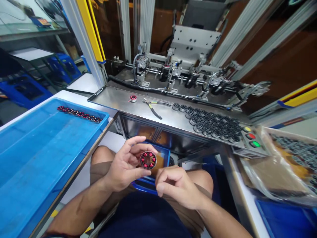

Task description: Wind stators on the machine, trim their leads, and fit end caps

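Apparently much remains around the machine (190, 54): my blue tray (47, 158) stands to its left, and on its front ledge (115, 102) a broad pile of black rings (214, 122) looks unwound, while the single row of red rings (79, 114) in the tray looks done. Nearer me than the machine, my right hand (177, 185) is curled, whether gripping anything I can't tell; my left hand (123, 163) pinches one red-wound ring (144, 160).
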The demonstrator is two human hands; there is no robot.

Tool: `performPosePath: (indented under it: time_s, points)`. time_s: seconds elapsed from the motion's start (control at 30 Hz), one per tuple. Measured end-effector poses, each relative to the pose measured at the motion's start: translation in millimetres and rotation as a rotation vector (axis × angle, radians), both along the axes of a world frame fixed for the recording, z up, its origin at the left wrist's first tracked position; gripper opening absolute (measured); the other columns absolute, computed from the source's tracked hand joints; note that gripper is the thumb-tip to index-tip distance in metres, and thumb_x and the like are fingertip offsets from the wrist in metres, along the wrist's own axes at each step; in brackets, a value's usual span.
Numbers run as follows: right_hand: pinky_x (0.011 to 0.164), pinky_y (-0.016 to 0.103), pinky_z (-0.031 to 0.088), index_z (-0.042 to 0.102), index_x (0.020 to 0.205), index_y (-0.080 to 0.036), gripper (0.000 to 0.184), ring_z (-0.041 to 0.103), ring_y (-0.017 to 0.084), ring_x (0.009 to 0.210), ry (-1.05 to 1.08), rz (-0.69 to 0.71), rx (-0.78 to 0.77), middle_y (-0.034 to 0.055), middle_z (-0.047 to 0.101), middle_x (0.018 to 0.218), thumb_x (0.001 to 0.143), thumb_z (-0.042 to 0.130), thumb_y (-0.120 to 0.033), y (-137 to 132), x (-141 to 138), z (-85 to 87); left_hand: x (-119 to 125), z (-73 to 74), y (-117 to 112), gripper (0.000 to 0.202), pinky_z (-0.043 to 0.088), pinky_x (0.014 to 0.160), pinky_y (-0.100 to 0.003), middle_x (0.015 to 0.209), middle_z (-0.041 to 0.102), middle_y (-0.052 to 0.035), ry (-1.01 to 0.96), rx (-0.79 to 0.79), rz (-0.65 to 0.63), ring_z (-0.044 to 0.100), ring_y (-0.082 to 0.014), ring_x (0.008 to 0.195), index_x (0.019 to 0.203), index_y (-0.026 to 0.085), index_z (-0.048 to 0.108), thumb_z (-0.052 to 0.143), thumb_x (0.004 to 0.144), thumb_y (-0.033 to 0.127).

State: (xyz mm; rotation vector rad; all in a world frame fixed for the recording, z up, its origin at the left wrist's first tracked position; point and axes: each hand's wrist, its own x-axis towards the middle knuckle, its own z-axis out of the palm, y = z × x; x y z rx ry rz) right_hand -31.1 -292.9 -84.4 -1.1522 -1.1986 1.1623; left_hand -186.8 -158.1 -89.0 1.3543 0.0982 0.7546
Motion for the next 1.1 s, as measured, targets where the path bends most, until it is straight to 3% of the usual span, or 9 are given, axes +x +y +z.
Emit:
performPosePath:
  time_s: [0.07, 0.23, 0.47, 0.57, 0.67, 0.77, 0.9, 0.97, 1.1]
  points:
    - [0.062, 0.026, 0.045, 0.069, 0.075, -0.015, 0.021, 0.058, 0.013, 0.064, -0.074, -0.053, 0.035, 0.0027, 0.065, 0.071, 0.078, 0.077, -0.034, 0, 5, 6.1, -5, -0.4, 0, 0.070, 0.060, 0.083, -0.026, 0.115, 0.070, -0.0073, 0.021, 0.067, 0.039, 0.071, -0.0174, 0.098, 0.134, 0.032, 0.045, 0.074, 0.076, 0.006]
    - [0.062, 0.026, 0.043, 0.060, 0.075, -0.018, 0.038, 0.052, 0.012, 0.065, -0.067, -0.347, 0.108, -0.0015, 0.058, 0.072, 0.058, 0.091, -0.033, 7, -2, 23.8, -11, -3.3, -5, 0.072, 0.060, 0.081, -0.022, 0.119, 0.071, -0.0052, 0.058, 0.212, 0.112, 0.069, -0.0167, 0.106, 0.137, 0.033, 0.044, 0.068, 0.078, 0.000]
    - [0.064, 0.025, 0.045, 0.055, 0.074, -0.018, 0.018, 0.055, 0.010, 0.067, 0.170, -0.395, 0.189, -0.0017, 0.056, 0.073, 0.087, 0.066, -0.023, 16, -27, 14.1, -9, -1.9, -5, 0.067, 0.061, 0.080, -0.024, 0.121, 0.070, -0.0061, 0.112, 0.115, 0.053, 0.071, -0.0177, 0.102, 0.134, 0.033, 0.048, 0.068, 0.079, 0.001]
    - [0.064, 0.026, 0.047, 0.055, 0.077, -0.019, 0.016, 0.058, 0.011, 0.067, 0.241, -0.412, 0.187, -0.0013, 0.057, 0.075, 0.089, 0.064, -0.024, 13, -29, 5.8, -10, -1.9, -1, 0.051, 0.063, 0.074, -0.027, 0.122, 0.068, -0.0097, 0.156, 0.001, -0.056, 0.074, -0.0177, 0.085, 0.125, 0.029, 0.057, 0.067, 0.081, 0.005]
    - [0.066, 0.028, 0.050, 0.056, 0.079, -0.019, 0.014, 0.060, 0.013, 0.069, 0.215, -0.427, 0.202, 0.0001, 0.059, 0.077, 0.090, 0.062, -0.025, 10, -29, 0.5, -8, -4.6, 2, 0.040, 0.062, 0.075, -0.031, 0.126, 0.064, -0.0140, 0.175, -0.093, -0.137, 0.073, -0.0192, 0.084, 0.120, 0.024, 0.062, 0.069, 0.082, 0.014]
    - [0.069, 0.031, 0.050, 0.057, 0.079, -0.019, 0.013, 0.061, 0.014, 0.072, 0.110, -0.450, 0.259, 0.0016, 0.059, 0.079, 0.091, 0.061, -0.023, 8, -29, -1.7, -3, -6.4, 0, 0.056, 0.062, 0.075, -0.030, 0.127, 0.060, -0.0149, 0.124, -0.177, -0.160, 0.070, -0.0196, 0.085, 0.123, 0.022, 0.063, 0.082, 0.070, 0.030]
    - [0.068, 0.030, 0.046, 0.057, 0.076, -0.019, 0.014, 0.057, 0.015, 0.072, -0.062, -0.497, 0.286, 0.0019, 0.059, 0.076, 0.090, 0.062, -0.022, 6, -29, -5.2, 6, -4.6, -11, 0.048, 0.057, 0.082, -0.019, 0.109, 0.066, -0.0060, 0.117, -0.051, 0.090, 0.067, -0.0168, 0.097, 0.105, 0.022, 0.071, 0.088, 0.061, 0.020]
    - [0.068, 0.030, 0.045, 0.056, 0.077, -0.020, 0.015, 0.055, 0.014, 0.072, -0.062, -0.499, 0.271, 0.0016, 0.057, 0.076, 0.091, 0.060, -0.023, 5, -28, -7.4, 7, -3.8, -16, 0.042, 0.057, 0.085, -0.020, 0.104, 0.070, -0.0044, 0.126, 0.066, 0.204, 0.068, -0.0161, 0.099, 0.105, 0.023, 0.070, 0.082, 0.067, 0.008]
    - [0.071, 0.030, 0.045, 0.054, 0.088, -0.021, 0.013, 0.053, 0.015, 0.077, -0.020, -0.473, 0.274, 0.0018, 0.054, 0.085, 0.087, 0.065, -0.027, 6, -25, -6.9, 4, -6.2, -22, 0.058, 0.060, 0.087, -0.027, 0.108, 0.073, -0.0045, 0.078, 0.248, 0.284, 0.071, -0.0178, 0.097, 0.117, 0.025, 0.065, 0.078, 0.066, 0.000]
